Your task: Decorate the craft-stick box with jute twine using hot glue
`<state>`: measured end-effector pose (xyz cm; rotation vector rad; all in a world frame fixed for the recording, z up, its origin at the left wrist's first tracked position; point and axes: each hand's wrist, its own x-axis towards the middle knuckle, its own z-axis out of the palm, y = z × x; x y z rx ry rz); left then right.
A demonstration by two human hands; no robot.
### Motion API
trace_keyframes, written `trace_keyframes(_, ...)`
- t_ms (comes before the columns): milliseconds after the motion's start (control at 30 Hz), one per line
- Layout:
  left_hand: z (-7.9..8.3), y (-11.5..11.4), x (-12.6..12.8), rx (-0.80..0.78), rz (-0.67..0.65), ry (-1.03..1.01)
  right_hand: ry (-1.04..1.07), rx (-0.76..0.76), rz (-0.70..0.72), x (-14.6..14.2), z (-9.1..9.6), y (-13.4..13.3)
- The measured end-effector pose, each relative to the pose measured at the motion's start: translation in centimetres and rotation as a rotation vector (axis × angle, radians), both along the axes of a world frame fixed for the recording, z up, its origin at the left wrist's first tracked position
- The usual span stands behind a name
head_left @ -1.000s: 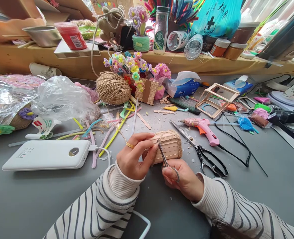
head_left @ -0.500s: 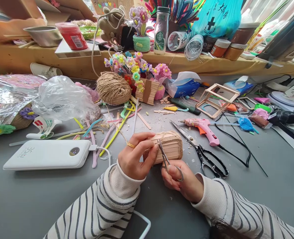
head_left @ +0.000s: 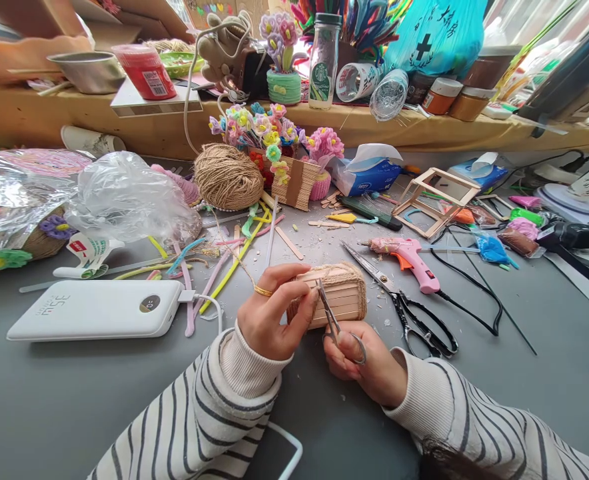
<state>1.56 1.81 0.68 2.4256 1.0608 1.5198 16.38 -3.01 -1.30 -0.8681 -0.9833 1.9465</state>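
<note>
My left hand, a gold ring on one finger, pinches the near end of a small wooden-stick basket wrapped with jute twine. My right hand is closed through the loops of small silver scissors, whose blades point up against the basket's twine. The basket lies on its side on the grey table, directly between both hands. A strand of twine runs from the basket back toward the jute ball.
Large black-handled scissors and a pink glue gun lie to the right. A white power bank sits left, with pipe cleaners, a plastic bag, a stick frame and a cluttered wooden shelf behind.
My right hand has shifted slightly down and right, and the small scissors' blades have tilted and parted a little against the twine. The left hand and basket have barely moved.
</note>
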Motion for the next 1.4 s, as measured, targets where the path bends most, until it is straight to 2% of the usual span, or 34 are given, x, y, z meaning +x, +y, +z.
trace_keyframes(200, -0.09, 0.09, -0.02, 0.001, -0.003, -0.001, -0.013, -0.023, -0.008, -0.1, 0.37, -0.02)
trace_keyframes(500, -0.1, -0.02, 0.09, 0.007, -0.008, -0.001, -0.007, 0.076, -0.001, -0.1, -0.44, -0.14)
trace_keyframes(867, -0.23, 0.07, 0.1, 0.01, -0.009, -0.018, 0.007, 0.03, -0.025, -0.11, -0.12, -0.08)
trace_keyframes(1100, -0.43, -0.15, 0.1, 0.023, -0.003, -0.01, -0.016, 0.072, -0.022, -0.13, -0.28, -0.2)
trace_keyframes(1400, -0.16, -0.12, 0.46, 0.021, -0.003, -0.051, -0.008, 0.052, -0.031, -0.22, -0.27, -0.05)
